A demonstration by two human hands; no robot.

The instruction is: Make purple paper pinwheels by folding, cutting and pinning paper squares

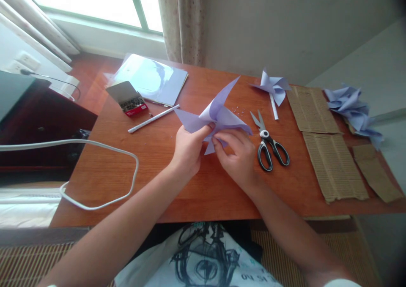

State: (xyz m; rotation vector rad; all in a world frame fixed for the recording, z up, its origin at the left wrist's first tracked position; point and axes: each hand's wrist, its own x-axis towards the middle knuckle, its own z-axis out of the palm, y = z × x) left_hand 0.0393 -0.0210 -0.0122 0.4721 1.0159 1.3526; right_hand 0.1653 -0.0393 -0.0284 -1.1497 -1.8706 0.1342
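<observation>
Above the middle of the table, both hands hold a purple paper pinwheel (218,108) with its blades curled in toward the centre. My left hand (190,146) grips it from the left, the thumb pressed near its middle. From the right, my right hand (237,154) pinches a lower blade, fingers close together; whether something small sits between them I cannot tell. A rolled white paper stick (154,118) lies to the left of the hands. Just right of my right hand rest black-handled scissors (266,141), blades apart and pointing away.
Behind the stick stands an open red box (135,108) of small metal pieces, beside a stack of paper in clear film (155,77). A pinwheel on a stick (273,88), corrugated cardboard (333,164) and several purple pinwheels (353,109) lie right. A white cable (136,168) loops over the left edge.
</observation>
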